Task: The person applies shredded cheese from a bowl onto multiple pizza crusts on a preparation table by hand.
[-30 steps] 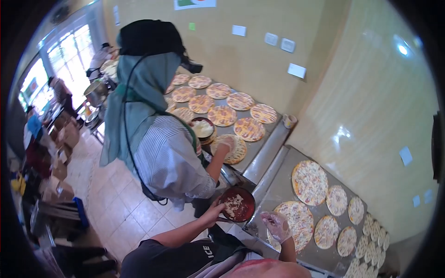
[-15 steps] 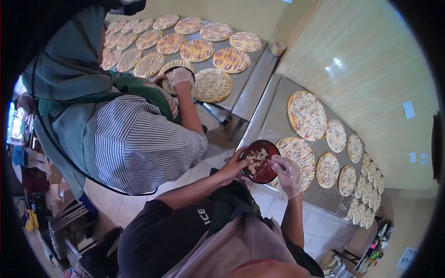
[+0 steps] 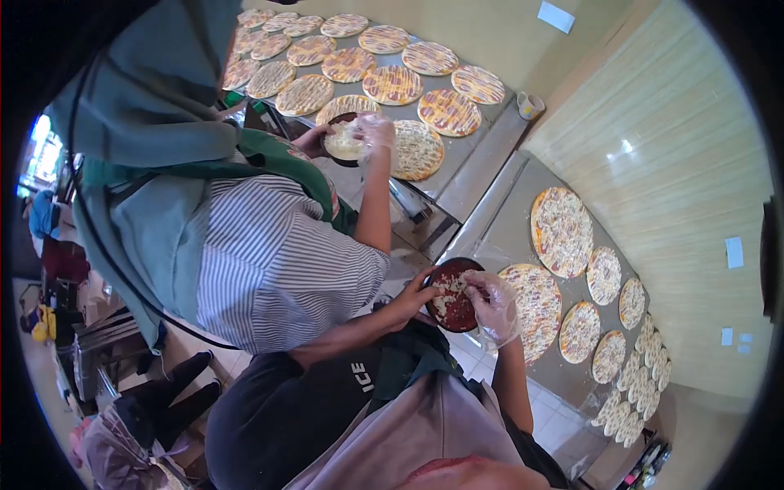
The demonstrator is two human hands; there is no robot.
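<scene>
A round dark-rimmed bowl [image 3: 467, 317], red inside, holds pale crumbly bits. My left hand [image 3: 413, 296], bare, grips its left rim with the thumb on top. My right hand [image 3: 493, 309] wears a clear plastic glove; its fingers are pinched together at the bowl's upper right edge, and what they hold is too small to make out. Just right of that glove lies a large topped pizza [image 3: 535, 306] on the metal table [image 3: 510, 208], partly hidden by the hand.
A co-worker in a striped top [image 3: 278, 261] stands at my left, holding another bowl [image 3: 341, 145] of white topping. Rows of pizzas [image 3: 392, 85] cover the table beyond. More pizzas [image 3: 562, 232] lie at the right along the wall. A mug [image 3: 529, 106] stands at a table corner.
The view has shifted, so the tables and pizzas sit differently in it. My gloved fingers have moved slightly inward over the bowl's edge. The co-worker's bowl now shows its white contents.
</scene>
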